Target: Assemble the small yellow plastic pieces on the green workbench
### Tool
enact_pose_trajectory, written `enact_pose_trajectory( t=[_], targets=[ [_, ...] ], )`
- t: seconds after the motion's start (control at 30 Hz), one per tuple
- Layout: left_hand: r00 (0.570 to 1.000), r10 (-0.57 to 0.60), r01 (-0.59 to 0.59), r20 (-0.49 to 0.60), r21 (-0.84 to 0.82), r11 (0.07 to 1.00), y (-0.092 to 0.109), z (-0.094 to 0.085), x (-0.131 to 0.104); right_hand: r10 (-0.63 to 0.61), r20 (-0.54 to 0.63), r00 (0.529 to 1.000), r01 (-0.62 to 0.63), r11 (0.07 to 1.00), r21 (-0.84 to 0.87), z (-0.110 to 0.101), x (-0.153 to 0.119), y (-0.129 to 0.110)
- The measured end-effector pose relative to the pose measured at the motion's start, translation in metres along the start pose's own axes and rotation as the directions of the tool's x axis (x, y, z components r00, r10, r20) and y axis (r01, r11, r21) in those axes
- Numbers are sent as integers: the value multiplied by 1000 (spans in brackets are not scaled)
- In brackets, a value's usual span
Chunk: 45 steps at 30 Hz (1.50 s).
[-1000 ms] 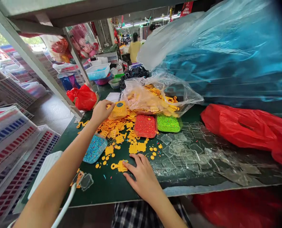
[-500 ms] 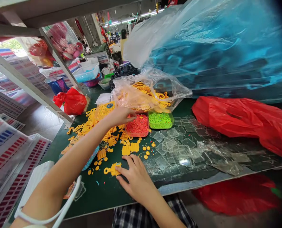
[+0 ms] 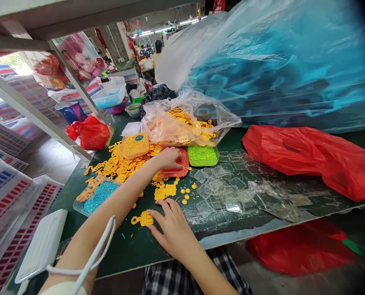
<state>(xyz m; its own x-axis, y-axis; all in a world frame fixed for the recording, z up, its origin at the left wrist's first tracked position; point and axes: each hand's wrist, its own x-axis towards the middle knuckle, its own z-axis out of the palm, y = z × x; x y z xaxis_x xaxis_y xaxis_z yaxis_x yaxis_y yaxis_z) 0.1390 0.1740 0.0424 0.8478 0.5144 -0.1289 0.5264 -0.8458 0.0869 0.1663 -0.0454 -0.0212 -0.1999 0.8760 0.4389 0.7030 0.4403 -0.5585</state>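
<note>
My left hand reaches across to the tray of small red beads, fingers curled down at the beads. Whatever lies between those fingertips is too small to make out. A flat yellow plastic piece with a ring at one end lies on the table, its right edge between the thumb and index finger of my right hand. Just beyond are two yellow ridged pieces and several small yellow discs. Green beads fill a tray beside the red one; blue beads fill another, left of my forearm.
A clear bag of yellow pieces stands behind the trays. Yellow beads sit in a tray on a loose yellow heap. Clear plastic squares and a red bag lie to the right. A large blue-filled bag rises behind.
My left hand has lowered from above the red bead tray to its beads. My left forearm has shifted, uncovering the blue bead tray. My right hand stays at the yellow piece.
</note>
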Motion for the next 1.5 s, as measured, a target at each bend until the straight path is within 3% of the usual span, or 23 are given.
enact_pose_trajectory(
  t=[0.17,0.37,0.43,0.53,0.63,0.77,0.87,1.0,1.23,1.33,1.5],
  targets=[
    [999,-26,26,-40,-2,1000,5,1,-2,-6,-11,1000,6,1000,6,-1,0,0],
    [974,-100,91,-203,-53,994,10,-17,-21,-3,-18,1000,3,1000,24,-4,0,0],
    [936,-152,112,-316,-143,983,17,-23,-41,9,-19,1000,-8,1000,26,-4,-1,0],
    [824,-289,135,-487,-327,935,33,-20,-85,27,-48,998,-26,999,26,-3,-1,0],
    [748,-407,178,-524,-432,884,52,-2,-137,25,-82,996,-23,999,34,-2,-3,1],
    [739,-511,279,-438,-492,825,66,38,-194,-2,-73,997,5,999,44,-3,-6,1],
    [743,-540,309,-396,-513,801,71,66,-216,-21,-62,998,24,999,39,-3,-6,1],
    [758,-523,299,-389,-506,809,76,82,-222,-44,-50,998,45,999,19,-3,-7,1],
    [764,-514,279,-390,-518,809,74,90,-223,-34,-38,999,34,999,-1,0,-7,1],
    [744,-532,273,-405,-542,795,73,92,-224,-34,-31,999,34,999,-4,0,-7,1],
    [660,-596,308,-458,-559,770,72,93,-228,-30,-26,999,30,1000,-3,1,-7,2]
  ],
)
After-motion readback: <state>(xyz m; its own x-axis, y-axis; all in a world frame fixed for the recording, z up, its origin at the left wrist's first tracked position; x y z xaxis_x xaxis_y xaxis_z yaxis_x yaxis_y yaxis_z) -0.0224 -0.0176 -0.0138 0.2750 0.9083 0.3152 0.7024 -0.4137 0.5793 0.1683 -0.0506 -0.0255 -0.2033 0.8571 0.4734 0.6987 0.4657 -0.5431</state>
